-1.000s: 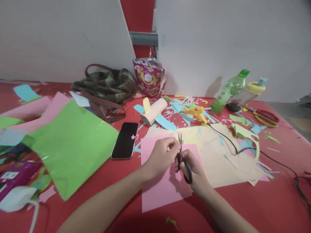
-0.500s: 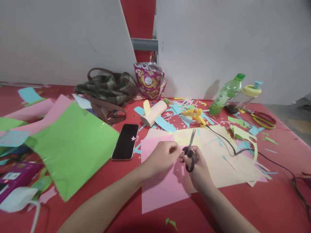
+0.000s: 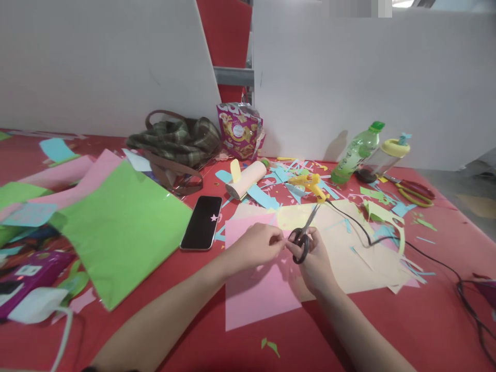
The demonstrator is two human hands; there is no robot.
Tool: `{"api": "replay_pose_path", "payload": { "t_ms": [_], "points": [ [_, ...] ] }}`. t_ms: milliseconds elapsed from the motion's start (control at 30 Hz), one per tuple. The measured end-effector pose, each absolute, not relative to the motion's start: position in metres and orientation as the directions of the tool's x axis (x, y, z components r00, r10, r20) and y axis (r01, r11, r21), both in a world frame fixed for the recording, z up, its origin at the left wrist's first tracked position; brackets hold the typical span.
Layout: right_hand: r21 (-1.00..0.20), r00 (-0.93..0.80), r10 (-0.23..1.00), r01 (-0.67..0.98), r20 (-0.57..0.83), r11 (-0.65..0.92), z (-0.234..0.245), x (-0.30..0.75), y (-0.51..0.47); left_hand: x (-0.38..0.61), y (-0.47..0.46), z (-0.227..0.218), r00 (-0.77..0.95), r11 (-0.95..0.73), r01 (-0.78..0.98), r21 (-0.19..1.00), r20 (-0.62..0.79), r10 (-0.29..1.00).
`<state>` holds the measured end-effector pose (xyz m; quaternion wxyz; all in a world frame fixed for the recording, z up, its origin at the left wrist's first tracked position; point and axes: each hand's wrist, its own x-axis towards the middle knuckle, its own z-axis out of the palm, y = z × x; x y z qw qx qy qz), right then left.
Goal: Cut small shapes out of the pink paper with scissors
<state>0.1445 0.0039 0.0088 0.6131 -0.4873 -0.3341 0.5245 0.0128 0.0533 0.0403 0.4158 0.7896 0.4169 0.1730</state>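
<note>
My right hand point(image 3: 318, 261) is closed around the black handles of a small pair of scissors point(image 3: 311, 217), whose blades point up and away from me. The fingers of my left hand point(image 3: 259, 247) are pinched together, their tips close to my right thumb. Whatever lies between them is too small to make out. Beneath both hands is a pink paper sheet point(image 3: 258, 305), overlapping a cream sheet point(image 3: 341, 268) on the right. A small pink star point(image 3: 214, 218) rests on the dark phone point(image 3: 199, 227), left of my left hand.
Behind my hands lie a yellow glue gun point(image 3: 310, 183) with a black cord and a paper-covered tube point(image 3: 248, 180). Green paper point(image 3: 127, 232) spreads on the left. A snack bag point(image 3: 241, 132), a green bottle point(image 3: 354, 157) and red-yellow scissors point(image 3: 416, 192) stand or lie farther back.
The scissors have turned slightly, their tips now leaning more to the right. My hands stay close together over the pink sheet. The camera view has shifted a little.
</note>
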Motion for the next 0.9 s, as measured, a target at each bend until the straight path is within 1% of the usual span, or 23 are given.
{"api": "replay_pose_path", "payload": {
  "t_ms": [167,367,567,733,833,900],
  "points": [
    [-0.948,0.210,0.974,-0.319,-0.088,-0.017,0.008,0.142,0.004,0.010,0.057,0.040,0.610,-0.337,0.522,0.784,-0.066,0.790],
    [-0.949,0.197,0.978,-0.314,-0.074,-0.008,0.007,0.141,0.003,0.008,0.056,0.048,0.667,-0.413,0.542,0.731,-0.075,0.742],
    [-0.959,0.207,0.977,-0.282,-0.058,0.003,0.006,0.141,0.003,0.006,0.057,0.044,0.662,-0.410,0.545,0.731,-0.075,0.746],
    [-0.975,0.215,0.975,-0.222,-0.050,-0.001,0.002,0.141,0.003,-0.003,0.059,0.045,0.678,-0.412,0.527,0.743,-0.075,0.732],
    [-0.984,0.191,0.980,-0.177,-0.052,-0.018,0.000,0.139,0.002,-0.008,0.056,0.042,0.695,-0.402,0.498,0.768,-0.076,0.715],
    [-0.988,0.159,0.986,-0.149,-0.058,-0.034,-0.002,0.136,0.000,-0.011,0.052,0.038,0.678,-0.339,0.463,0.819,-0.081,0.730]
  ]
}}
